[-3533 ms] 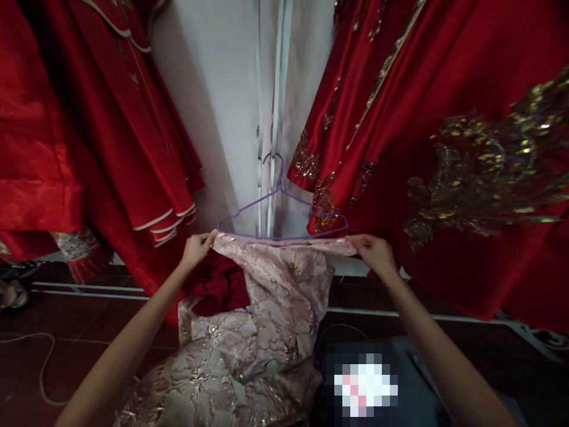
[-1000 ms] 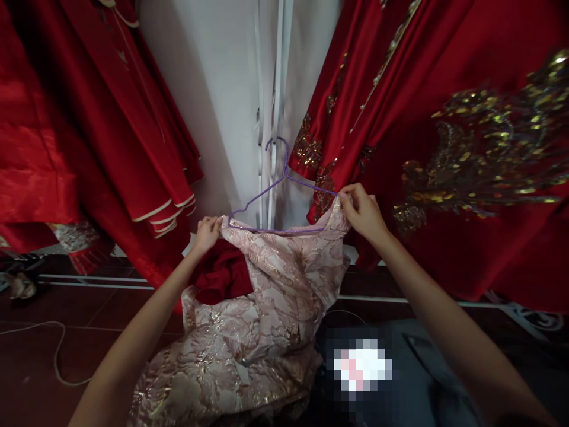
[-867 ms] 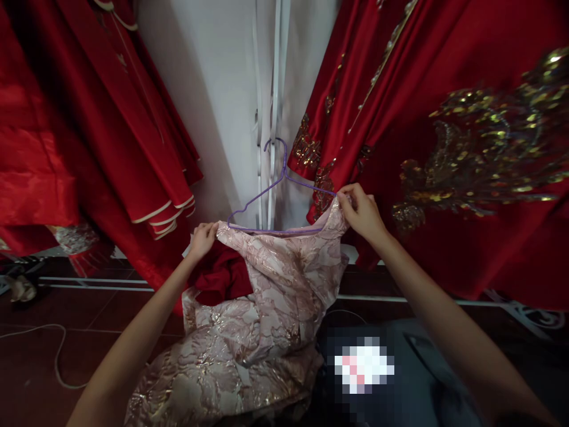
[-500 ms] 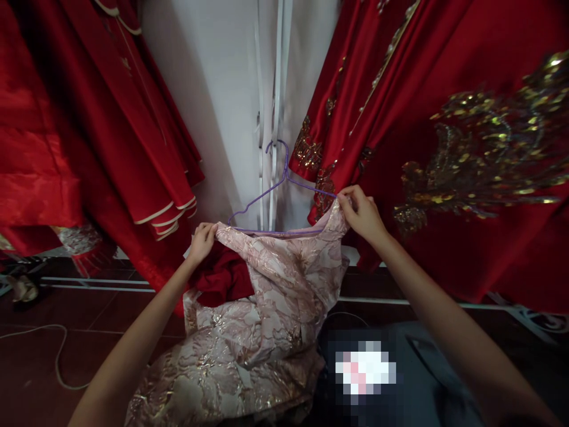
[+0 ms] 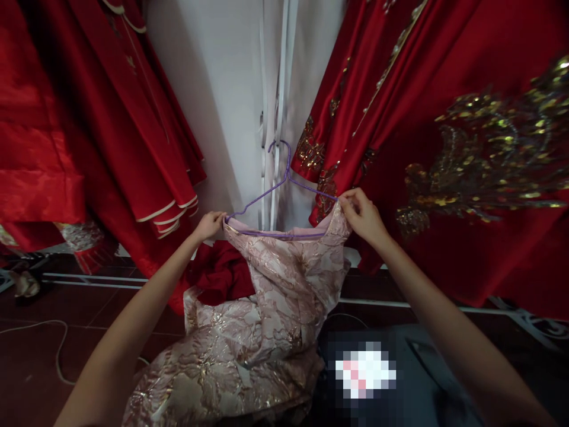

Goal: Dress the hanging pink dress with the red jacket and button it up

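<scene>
A pale pink dress [image 5: 288, 279] with a gold floral pattern hangs between my hands, its lower part heaped toward me. Inside its neckline lies a purple wire hanger [image 5: 288, 172], hook upward. My left hand [image 5: 210, 226] pinches the dress's left shoulder at that end of the hanger. At the opposite end, my right hand [image 5: 362, 216] grips the right shoulder between thumb and fingers, against the hanger's tip. Dark red cloth [image 5: 222, 273] shows beside the dress below my left hand.
Red garments [image 5: 146, 118] hang at the left, and red gowns with gold sequins [image 5: 498, 160] at the right. White metal poles [image 5: 278, 89] stand between them before a pale wall. Low white rails [image 5: 98, 283], a shoe [image 5: 24, 283] and a cable [image 5: 60, 356] are near the floor.
My left hand has moved up and slightly right, bringing the dress's left shoulder onto the hanger's end. My right hand has stayed nearly in place.
</scene>
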`<state>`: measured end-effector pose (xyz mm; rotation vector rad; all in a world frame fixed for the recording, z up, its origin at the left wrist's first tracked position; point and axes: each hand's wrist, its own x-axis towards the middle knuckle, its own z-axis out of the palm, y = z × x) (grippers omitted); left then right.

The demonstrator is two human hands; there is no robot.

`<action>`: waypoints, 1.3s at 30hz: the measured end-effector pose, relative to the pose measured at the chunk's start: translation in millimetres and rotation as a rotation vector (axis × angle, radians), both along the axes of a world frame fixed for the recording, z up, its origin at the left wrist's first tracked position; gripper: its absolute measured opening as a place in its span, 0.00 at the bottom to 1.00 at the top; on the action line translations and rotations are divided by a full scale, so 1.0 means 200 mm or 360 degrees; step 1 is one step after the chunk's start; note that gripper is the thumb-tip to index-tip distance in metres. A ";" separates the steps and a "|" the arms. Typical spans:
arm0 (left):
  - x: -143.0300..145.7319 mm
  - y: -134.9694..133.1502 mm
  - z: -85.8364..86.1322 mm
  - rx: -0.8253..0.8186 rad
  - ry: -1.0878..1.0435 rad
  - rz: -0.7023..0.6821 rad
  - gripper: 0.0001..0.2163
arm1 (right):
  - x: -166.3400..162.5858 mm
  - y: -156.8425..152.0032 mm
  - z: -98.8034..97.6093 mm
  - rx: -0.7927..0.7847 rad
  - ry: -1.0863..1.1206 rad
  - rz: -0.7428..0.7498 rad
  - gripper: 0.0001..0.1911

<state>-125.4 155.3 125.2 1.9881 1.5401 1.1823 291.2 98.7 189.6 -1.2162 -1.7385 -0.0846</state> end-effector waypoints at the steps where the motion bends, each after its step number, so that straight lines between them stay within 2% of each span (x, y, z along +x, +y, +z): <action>1: 0.01 0.00 0.01 -0.0027 -0.0034 -0.0040 0.20 | 0.00 0.00 0.00 -0.0002 -0.0002 -0.0001 0.11; 6: 0.05 -0.03 0.02 -0.0072 -0.0169 -0.0116 0.24 | -0.01 -0.02 0.00 0.0022 -0.0039 -0.0015 0.11; 11: -0.01 -0.11 0.01 -0.0115 -0.0440 -0.0227 0.23 | -0.01 -0.01 0.00 0.0030 -0.0049 -0.0059 0.12; 13: -0.02 -0.13 0.02 -0.0120 -0.0494 -0.0205 0.22 | -0.01 0.00 -0.01 0.0032 -0.0040 -0.0041 0.11; 17: 0.08 -0.12 0.12 0.0032 -0.0554 -0.0149 0.20 | -0.05 0.01 -0.05 0.0002 -0.0052 0.0004 0.11; 20: 0.18 -0.08 0.21 0.0102 -0.0518 -0.0277 0.20 | -0.06 0.01 -0.07 -0.0023 0.0003 -0.0002 0.12; 22: 0.19 -0.05 0.23 0.0042 -0.0488 -0.0360 0.21 | -0.05 0.02 -0.08 -0.0024 0.0077 -0.0003 0.12; 24: 0.15 -0.02 0.20 -0.0096 -0.0546 -0.0346 0.23 | -0.04 0.03 -0.09 -0.0024 0.0125 0.0017 0.12; 26: 0.06 -0.02 0.12 -0.0299 -0.0596 -0.0262 0.25 | -0.03 0.04 -0.09 -0.0026 0.0147 0.0046 0.11; 29: -0.08 -0.07 -0.02 -0.0573 -0.0458 -0.0212 0.18 | -0.03 0.04 -0.09 -0.0040 0.0158 0.0077 0.11; 31: -0.14 -0.14 -0.09 -0.0752 -0.0312 -0.0319 0.14 | -0.04 0.04 -0.09 -0.0055 0.0146 0.0072 0.11; 33: -0.17 -0.20 -0.11 -0.0876 -0.0199 -0.0447 0.14 | -0.04 0.04 -0.09 -0.0068 0.0127 0.0053 0.11; 36: -0.18 -0.23 -0.05 -0.0772 -0.0258 -0.0460 0.15 | -0.03 0.04 -0.08 -0.0079 0.0116 0.0042 0.12; 39: -0.12 -0.16 0.09 -0.0521 -0.0432 -0.0312 0.16 | -0.03 0.02 -0.06 -0.0074 0.0106 0.0055 0.11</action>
